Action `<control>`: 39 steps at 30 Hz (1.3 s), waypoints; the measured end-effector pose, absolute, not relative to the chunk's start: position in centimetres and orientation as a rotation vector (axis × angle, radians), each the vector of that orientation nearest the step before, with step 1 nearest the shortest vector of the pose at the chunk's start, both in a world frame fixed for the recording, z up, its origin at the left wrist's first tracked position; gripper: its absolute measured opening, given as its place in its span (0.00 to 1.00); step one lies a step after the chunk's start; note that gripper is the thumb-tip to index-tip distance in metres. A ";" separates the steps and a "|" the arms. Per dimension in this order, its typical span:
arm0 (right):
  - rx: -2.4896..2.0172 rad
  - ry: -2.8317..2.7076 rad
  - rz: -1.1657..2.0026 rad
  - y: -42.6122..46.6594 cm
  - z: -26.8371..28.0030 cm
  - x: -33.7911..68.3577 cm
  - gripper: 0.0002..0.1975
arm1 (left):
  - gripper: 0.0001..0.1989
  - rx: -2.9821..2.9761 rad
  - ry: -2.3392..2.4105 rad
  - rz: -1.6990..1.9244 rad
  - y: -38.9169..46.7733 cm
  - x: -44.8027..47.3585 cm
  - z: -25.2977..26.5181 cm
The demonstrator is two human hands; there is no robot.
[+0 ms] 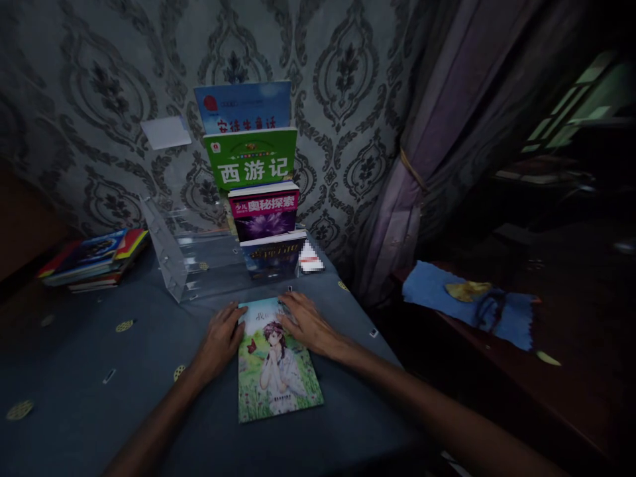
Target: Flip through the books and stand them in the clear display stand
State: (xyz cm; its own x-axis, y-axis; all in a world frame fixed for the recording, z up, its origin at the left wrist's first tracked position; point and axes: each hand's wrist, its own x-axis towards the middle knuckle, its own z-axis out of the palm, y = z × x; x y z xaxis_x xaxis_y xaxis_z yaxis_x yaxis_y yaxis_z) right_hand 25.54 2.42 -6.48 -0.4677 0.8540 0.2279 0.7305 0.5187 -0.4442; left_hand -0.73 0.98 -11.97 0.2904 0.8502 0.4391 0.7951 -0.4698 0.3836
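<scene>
book (278,384), title (265,317) partly covered (right hand (307,322)), forearms (397,383) cut off

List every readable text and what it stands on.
"安徒生童话": blue book
"西游记": green book
"少儿 奥秘探索": pink-purple book
"我": flat book; rest faint or hidden by right hand.
Dark front book: title too blurred.
Other cover print, tablecloth marks: too small.

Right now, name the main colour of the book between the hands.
The book is mainly green, pale blue at the top; best seen in the head view.
</scene>
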 end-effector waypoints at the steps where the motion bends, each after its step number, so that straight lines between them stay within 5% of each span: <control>1: -1.337 -2.377 0.390 1.9 -7.0 25.2 0.25 | 0.19 2.391 1.547 0.942 1.0 -0.7 -11.7; 13: -1.394 -2.364 0.442 0.5 -9.6 24.9 0.30 | 0.28 0.891 1.210 1.195 0.7 0.4 -9.1; 23: -1.336 -2.188 0.509 0.8 -11.3 25.5 0.40 | 0.23 0.787 0.975 0.905 -1.4 1.7 -7.5; 27: -1.260 -1.852 0.834 1.7 -11.4 26.4 0.44 | 0.26 0.804 0.948 0.935 -1.1 1.0 -7.3; 33: -1.056 -1.528 1.542 1.7 -8.5 26.5 0.25 | 0.29 0.910 0.912 0.985 -0.9 0.2 -5.8; 39: -0.895 -1.633 1.562 1.9 -4.5 24.0 0.22 | 0.27 0.988 0.942 1.137 -1.4 -1.8 -3.0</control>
